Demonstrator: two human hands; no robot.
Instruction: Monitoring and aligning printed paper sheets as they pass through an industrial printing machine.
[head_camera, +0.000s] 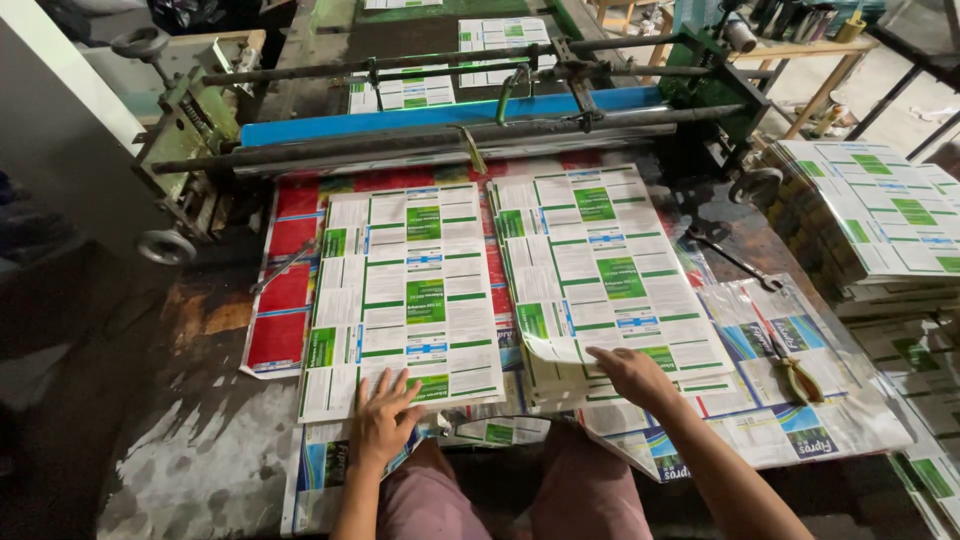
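Note:
Two stacks of white printed sheets with green blocks lie side by side on a dark worktable. My left hand (383, 418) rests flat, fingers spread, on the near edge of the left stack (405, 290). My right hand (632, 375) presses on the near edge of the right stack (600, 265), whose front left corner curls up. Neither hand grips anything.
A green machine with rollers and a blue bar (450, 112) spans the table's far side. Pliers (797, 378) and a wrench (735, 257) lie to the right on printed sheets. A tall stack of sheets (880, 215) stands at the far right. Red sheets (285, 300) lie under the left stack.

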